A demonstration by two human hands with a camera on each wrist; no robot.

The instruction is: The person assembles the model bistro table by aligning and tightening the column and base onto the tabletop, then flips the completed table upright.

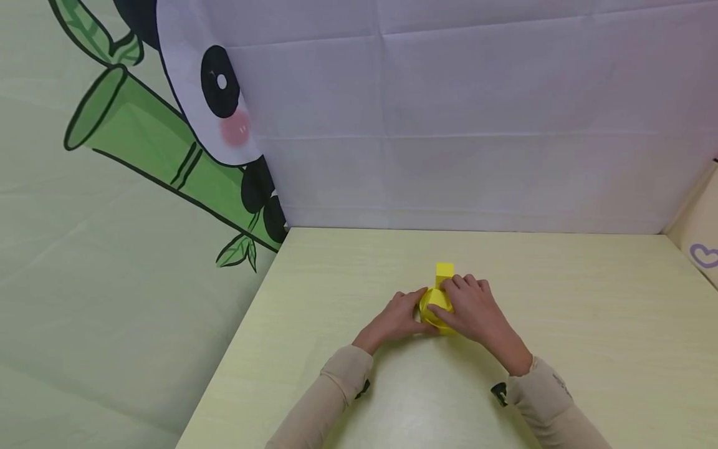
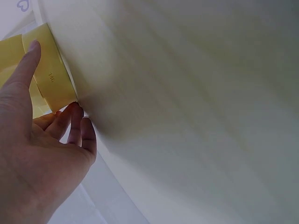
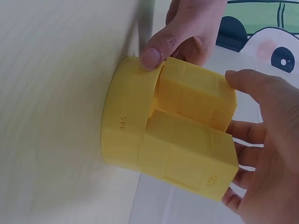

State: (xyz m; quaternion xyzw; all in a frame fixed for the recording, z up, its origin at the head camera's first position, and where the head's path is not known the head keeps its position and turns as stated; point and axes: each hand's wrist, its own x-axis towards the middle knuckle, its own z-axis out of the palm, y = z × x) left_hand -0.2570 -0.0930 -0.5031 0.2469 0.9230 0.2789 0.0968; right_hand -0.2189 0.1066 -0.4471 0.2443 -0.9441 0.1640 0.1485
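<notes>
In the right wrist view, a low yellow round-sided piece point(image 3: 122, 107) stands on the table, with two chunky yellow blocks rising from it. My left hand point(image 1: 397, 317) grips the round-sided piece low down, its thumb on one side and fingers on another. Over the top, my right hand point(image 1: 477, 312) holds the block point(image 3: 194, 91) nearer its thumb. The other block point(image 3: 187, 156), stamped with small characters, lies beside it, close to the right fingertips. In the left wrist view, the left thumb presses a yellow wall point(image 2: 51, 74) with raised markings.
A pale wooden table point(image 1: 314, 274) lies under both hands. Behind it hangs a whitish cloth backdrop point(image 1: 477, 125), and a printed panda and green bamboo point(image 1: 151, 137) cover the left side. Yellow block faces point(image 1: 445, 270) show just beyond the right fingers.
</notes>
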